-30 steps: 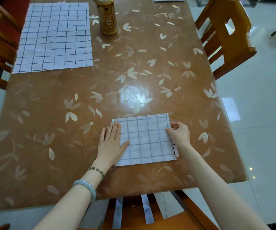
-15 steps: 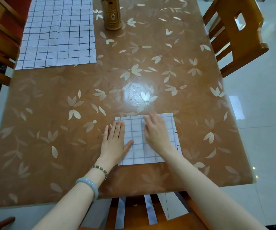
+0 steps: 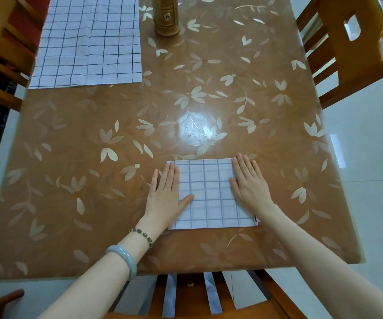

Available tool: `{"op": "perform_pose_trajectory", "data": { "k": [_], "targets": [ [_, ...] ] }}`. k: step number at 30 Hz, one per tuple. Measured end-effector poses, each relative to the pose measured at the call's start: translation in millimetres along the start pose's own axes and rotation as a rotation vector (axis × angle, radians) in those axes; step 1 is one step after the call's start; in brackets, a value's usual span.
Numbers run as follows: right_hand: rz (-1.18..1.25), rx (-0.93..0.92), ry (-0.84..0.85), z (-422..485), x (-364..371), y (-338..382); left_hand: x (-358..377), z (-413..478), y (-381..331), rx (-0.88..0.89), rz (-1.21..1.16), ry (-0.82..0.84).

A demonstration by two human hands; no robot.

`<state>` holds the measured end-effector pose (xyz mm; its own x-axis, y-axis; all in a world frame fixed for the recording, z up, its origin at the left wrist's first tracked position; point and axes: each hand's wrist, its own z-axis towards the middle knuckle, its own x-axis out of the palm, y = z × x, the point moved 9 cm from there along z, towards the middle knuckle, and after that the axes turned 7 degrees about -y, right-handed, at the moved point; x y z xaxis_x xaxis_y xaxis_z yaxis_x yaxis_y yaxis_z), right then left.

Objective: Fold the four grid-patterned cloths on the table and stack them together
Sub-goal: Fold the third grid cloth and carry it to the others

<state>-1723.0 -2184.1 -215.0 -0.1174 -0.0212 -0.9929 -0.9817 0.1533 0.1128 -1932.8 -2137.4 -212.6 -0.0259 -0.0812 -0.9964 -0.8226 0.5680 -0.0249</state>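
A folded grid-patterned cloth lies near the front edge of the brown leaf-patterned table. My left hand lies flat on its left edge with straight fingers and the thumb spread onto the cloth. Flat on the cloth's right edge is my right hand, fingers straight and pointing away from me. A second grid cloth lies spread out at the far left of the table. No other grid cloth is in view.
A brass-coloured cylinder stands at the far middle of the table. Wooden chairs stand at the right, the left and just in front of me. Pale tiled floor lies to the right.
My right hand slid from pinching the cloth's right edge across its middle and back to the right edge, now flat. My left hand stayed pressed on the left edge.
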Motion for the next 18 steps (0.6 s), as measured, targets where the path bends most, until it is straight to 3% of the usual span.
{"op": "perform_pose_trajectory", "data": {
  "k": [5, 9, 15, 18],
  "targets": [
    [-0.014, 0.013, 0.005, 0, -1, 3, -11, 30, -50, 0.062, -0.164, 0.003],
    [-0.018, 0.001, -0.017, 0, -2, 3, 10, 37, -67, -0.004, -0.175, 0.070],
    [-0.025, -0.001, -0.017, -1, 0, 2, 9, 22, -14, -0.169, -0.129, 0.031],
    [-0.019, 0.002, -0.012, -2, 0, 1, 6, 15, 16, -0.134, -0.048, 0.042]
  ]
}}
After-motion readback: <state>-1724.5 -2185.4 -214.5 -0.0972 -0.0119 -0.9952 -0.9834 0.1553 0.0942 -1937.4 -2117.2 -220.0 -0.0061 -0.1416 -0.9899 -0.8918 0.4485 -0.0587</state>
